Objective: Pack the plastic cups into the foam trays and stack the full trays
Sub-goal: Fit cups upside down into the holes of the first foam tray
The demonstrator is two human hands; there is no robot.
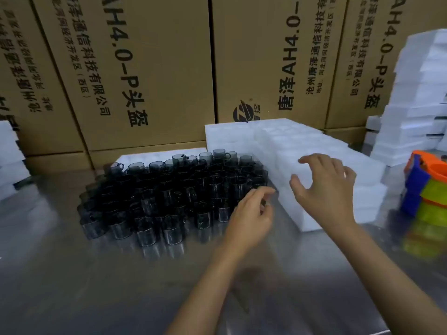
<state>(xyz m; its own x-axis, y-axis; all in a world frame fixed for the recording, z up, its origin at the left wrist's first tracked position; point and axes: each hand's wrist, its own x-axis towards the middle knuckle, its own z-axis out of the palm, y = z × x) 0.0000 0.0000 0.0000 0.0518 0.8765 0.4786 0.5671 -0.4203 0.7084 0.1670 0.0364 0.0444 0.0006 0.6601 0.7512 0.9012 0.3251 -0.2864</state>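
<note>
Two bare forearms reach over a steel table (72, 274) toward the work. The left hand (249, 213) hovers at the near right corner of the cups, fingers curled loosely inward; whether they pinch a cup is too blurred to tell. The right hand (324, 189) spreads its fingers, holding nothing, over the top foam tray (314, 146) of a low stack just beside the cups. The dark plastic cups (169, 189) stand packed together in a large cluster on the table, a flat foam sheet (145, 155) behind them. Most cups appear still unpacked. Taller foam stacks (420, 93) rise at far right before cardboard boxes (145, 68); coloured plastic items (428, 189) sit alongside.
</note>
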